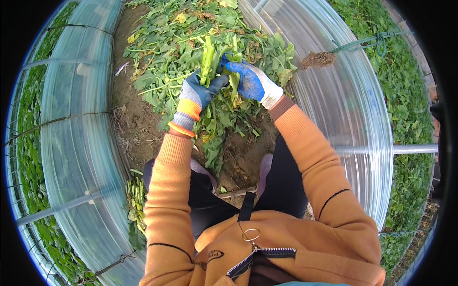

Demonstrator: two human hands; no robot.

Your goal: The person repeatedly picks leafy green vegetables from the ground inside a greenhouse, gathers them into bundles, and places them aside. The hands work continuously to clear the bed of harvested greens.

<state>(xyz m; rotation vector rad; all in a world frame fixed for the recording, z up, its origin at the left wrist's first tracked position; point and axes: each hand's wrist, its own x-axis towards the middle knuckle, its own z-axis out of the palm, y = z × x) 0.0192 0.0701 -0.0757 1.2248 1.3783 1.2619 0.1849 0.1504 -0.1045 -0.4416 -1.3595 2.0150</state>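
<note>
My left hand point(201, 88), in a grey and dark blue coated glove with an orange cuff, is closed around thick green vegetable stalks point(207, 59) that stick up above the thumb. Close on its right is my right hand point(250, 80), in a white glove with a blue coated palm. Its fingers curl at a leafy part point(234, 84) of the same bunch; the fingertips are partly hidden behind leaves, so its grip is unclear. Beneath and beyond both hands lies a wide heap of cut green leaves point(171, 62), some yellow or withered.
Clear plastic sheeting on hoops point(80, 132) curves along the left, with more sheeting point(343, 118) on the right. Green twine point(381, 43) and a root clump point(316, 60) lie at upper right. A stalk bundle point(136, 203) rests by my left sleeve. Bare soil point(137, 128) shows near my shoes.
</note>
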